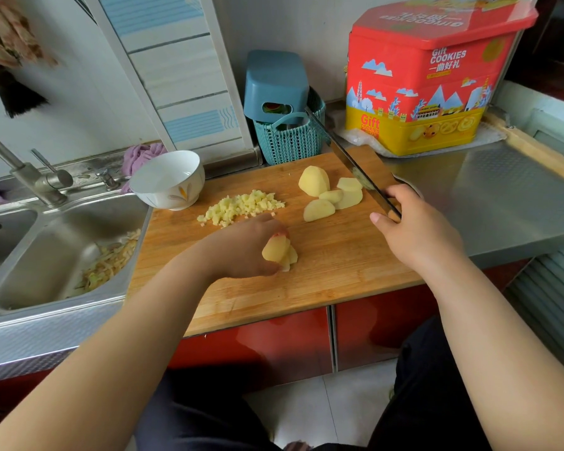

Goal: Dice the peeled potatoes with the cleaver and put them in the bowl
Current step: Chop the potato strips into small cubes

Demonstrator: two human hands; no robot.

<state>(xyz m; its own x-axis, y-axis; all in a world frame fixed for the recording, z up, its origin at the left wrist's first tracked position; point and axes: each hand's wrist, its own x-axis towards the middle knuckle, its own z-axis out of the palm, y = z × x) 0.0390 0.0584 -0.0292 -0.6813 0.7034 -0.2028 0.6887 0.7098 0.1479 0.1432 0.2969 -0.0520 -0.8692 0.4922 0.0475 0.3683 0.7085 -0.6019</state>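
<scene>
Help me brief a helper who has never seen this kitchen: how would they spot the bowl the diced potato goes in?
Start at the wooden cutting board beside the steel sink. At the board's far left corner, next to the pile of diced potato, stands the white bowl. It is the only bowl there, with an orange leaf motif on its side.

Diced potato pile (pixel 240 206) beside white bowl (pixel 167 180)

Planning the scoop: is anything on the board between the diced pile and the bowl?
Nothing visible. The diced potato pile lies just right of the white bowl, with only bare cutting board between them.
</scene>
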